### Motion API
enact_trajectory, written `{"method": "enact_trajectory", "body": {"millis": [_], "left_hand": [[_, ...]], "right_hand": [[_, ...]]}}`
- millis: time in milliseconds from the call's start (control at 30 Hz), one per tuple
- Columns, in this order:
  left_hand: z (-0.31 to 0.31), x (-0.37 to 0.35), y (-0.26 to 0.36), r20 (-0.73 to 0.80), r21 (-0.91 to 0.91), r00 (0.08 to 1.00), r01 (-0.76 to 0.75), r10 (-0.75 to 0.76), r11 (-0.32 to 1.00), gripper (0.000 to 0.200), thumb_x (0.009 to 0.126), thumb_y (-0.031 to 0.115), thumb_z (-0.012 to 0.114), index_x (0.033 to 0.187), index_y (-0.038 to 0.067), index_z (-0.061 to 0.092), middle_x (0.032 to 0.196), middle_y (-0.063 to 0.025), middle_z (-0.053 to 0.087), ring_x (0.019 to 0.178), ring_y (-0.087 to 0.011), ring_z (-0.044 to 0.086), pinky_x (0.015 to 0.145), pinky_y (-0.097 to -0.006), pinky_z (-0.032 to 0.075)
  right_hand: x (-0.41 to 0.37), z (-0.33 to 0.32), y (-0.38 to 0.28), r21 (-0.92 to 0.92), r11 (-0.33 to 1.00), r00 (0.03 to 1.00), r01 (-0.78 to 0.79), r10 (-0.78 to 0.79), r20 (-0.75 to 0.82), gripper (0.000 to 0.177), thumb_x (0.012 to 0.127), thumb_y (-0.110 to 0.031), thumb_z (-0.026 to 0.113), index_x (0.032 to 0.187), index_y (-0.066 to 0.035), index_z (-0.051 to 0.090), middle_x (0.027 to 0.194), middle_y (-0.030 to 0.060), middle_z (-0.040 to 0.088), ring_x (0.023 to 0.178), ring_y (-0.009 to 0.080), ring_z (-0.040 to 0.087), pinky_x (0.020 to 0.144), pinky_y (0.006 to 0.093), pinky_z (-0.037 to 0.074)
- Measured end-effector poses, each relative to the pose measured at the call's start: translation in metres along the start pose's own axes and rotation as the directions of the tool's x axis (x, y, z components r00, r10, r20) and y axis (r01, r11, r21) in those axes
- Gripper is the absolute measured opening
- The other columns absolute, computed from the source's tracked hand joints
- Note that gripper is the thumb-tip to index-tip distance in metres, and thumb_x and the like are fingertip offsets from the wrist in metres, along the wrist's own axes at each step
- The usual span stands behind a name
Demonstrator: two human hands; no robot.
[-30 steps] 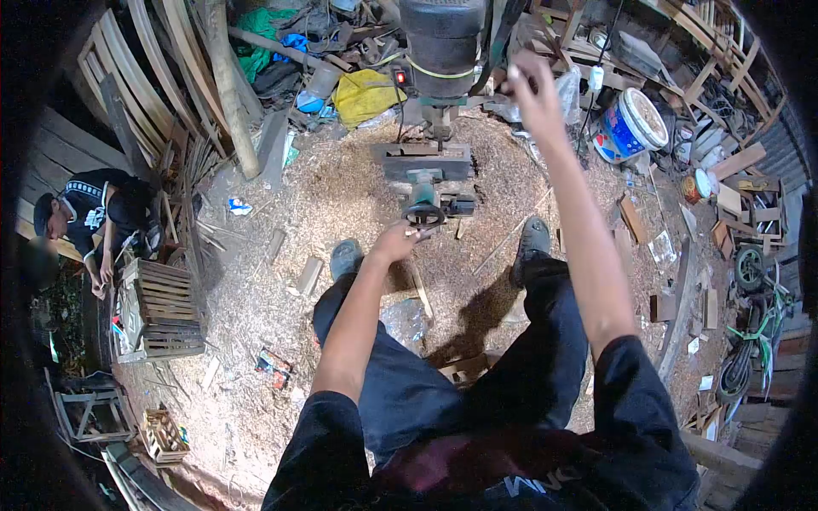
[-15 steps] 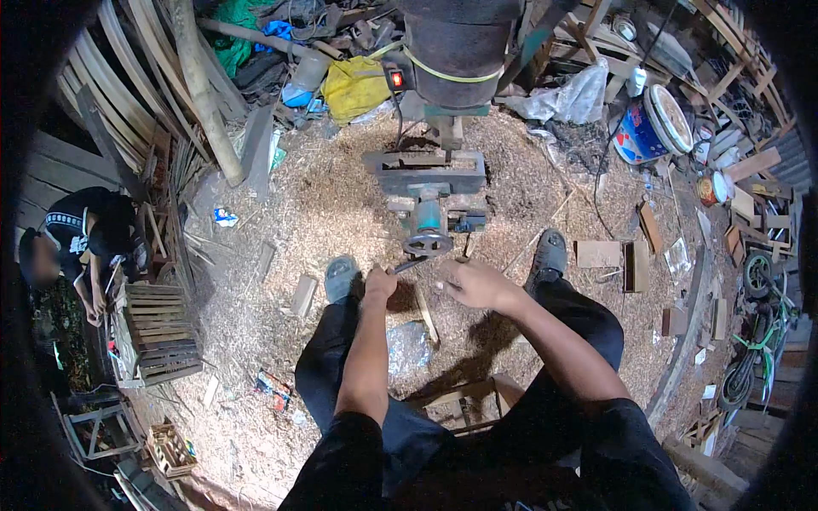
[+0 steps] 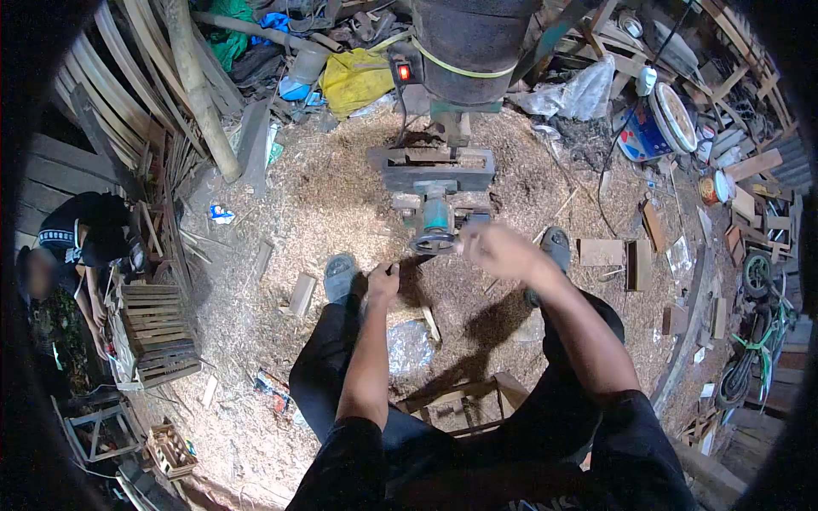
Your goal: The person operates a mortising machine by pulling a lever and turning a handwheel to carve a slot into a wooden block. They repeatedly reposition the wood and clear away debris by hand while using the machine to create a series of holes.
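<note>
My left hand is closed around one end of a slim dark bar, whose exact kind I cannot make out. Beyond it stands a green-painted machine with a round handwheel facing me. Smeared by motion, my right hand is just right of the handwheel; whether it touches the wheel cannot be told. Behind the wheel sits the machine's grey metal vise-like frame, below a dark motor housing with a lit red switch.
Wood shavings cover the floor. A wooden frame lies between my legs. At left, another person bends over a slatted wooden crate. A blue-and-white bucket, boards and a bicycle-like green frame are at right.
My right hand has moved to the right and slightly up, toward the handwheel's right side. My left hand stays closed on the bar, nearly in place. The view has shifted slightly.
</note>
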State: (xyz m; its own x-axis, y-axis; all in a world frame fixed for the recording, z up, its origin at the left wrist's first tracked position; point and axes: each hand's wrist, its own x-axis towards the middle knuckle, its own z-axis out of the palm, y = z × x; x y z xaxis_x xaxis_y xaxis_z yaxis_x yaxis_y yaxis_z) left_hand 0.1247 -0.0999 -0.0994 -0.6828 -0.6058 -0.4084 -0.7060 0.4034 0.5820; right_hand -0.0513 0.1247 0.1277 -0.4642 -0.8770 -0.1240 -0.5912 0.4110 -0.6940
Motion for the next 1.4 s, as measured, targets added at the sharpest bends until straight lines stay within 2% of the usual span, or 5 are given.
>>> {"method": "enact_trajectory", "body": {"millis": [167, 433, 500, 833, 1400], "left_hand": [[0.022, -0.011, -0.012, -0.081, -0.004, 0.997, 0.006, -0.006, 1.0, 0.052, 0.087, 0.028, 0.063, 0.129, 0.002, 0.048, 0.115, -0.0296, 0.059, 0.107, -0.0436, 0.058, 0.092, -0.0468, 0.047], [0.006, -0.044, 0.0, -0.117, 0.066, 0.993, -0.017, 0.025, 0.998, 0.057, 0.083, 0.027, 0.066, 0.13, 0.002, 0.045, 0.114, -0.0309, 0.06, 0.11, -0.0456, 0.056, 0.097, -0.0488, 0.044], [0.003, -0.04, 0.004, -0.076, 0.071, 0.997, 0.034, -0.028, 0.997, 0.057, 0.083, 0.028, 0.066, 0.13, 0.003, 0.046, 0.113, -0.0296, 0.061, 0.111, -0.0454, 0.056, 0.097, -0.0486, 0.044], [-0.005, -0.042, 0.014, 0.032, 0.092, 0.999, 0.036, -0.039, 0.995, 0.07, 0.088, 0.036, 0.061, 0.14, -0.003, 0.035, 0.125, -0.0298, 0.056, 0.115, -0.0447, 0.055, 0.099, -0.0475, 0.044], [-0.03, -0.049, 0.075, 0.212, 0.132, 0.977, -0.037, 0.009, 0.991, 0.076, 0.087, 0.035, 0.057, 0.146, -0.004, 0.028, 0.137, -0.031, 0.046, 0.127, -0.0423, 0.047, 0.108, -0.0412, 0.037]], "right_hand": [[0.034, -0.137, -0.041, -0.071, 0.934, 0.19, 0.351, -0.146, -0.971, 0.041, 0.09, -0.024, 0.068, 0.114, 0.004, 0.051, 0.104, 0.0115, 0.056, 0.099, 0.0216, 0.053, 0.091, 0.0331, 0.042], [0.057, -0.271, -0.131, 0.301, 0.783, 0.412, 0.545, 0.062, -0.909, 0.067, 0.087, -0.072, 0.046, 0.063, -0.01, 0.056, 0.055, 0.0023, 0.052, 0.051, 0.0118, 0.048, 0.053, 0.0262, 0.034], [0.03, -0.241, -0.1, -0.321, 0.926, 0.343, 0.198, -0.372, -0.862, 0.036, 0.101, -0.035, 0.046, 0.093, -0.001, 0.053, 0.08, 0.009, 0.057, 0.085, 0.0214, 0.055, 0.083, 0.0361, 0.042], [-0.082, 0.019, -0.034, 0.19, 0.834, 0.452, 0.518, -0.079, -0.888, 0.016, 0.081, -0.008, 0.046, 0.067, -0.004, 0.039, 0.083, 0.011, 0.053, 0.094, 0.0256, 0.051, 0.097, 0.0427, 0.039], [0.088, -0.276, -0.086, -0.378, 0.861, 0.09, 0.339, -0.43, -0.898, 0.052, 0.104, -0.037, 0.036, 0.131, 0.007, 0.047, 0.127, 0.0233, 0.052, 0.12, 0.0291, 0.048, 0.106, 0.0371, 0.034]]}}
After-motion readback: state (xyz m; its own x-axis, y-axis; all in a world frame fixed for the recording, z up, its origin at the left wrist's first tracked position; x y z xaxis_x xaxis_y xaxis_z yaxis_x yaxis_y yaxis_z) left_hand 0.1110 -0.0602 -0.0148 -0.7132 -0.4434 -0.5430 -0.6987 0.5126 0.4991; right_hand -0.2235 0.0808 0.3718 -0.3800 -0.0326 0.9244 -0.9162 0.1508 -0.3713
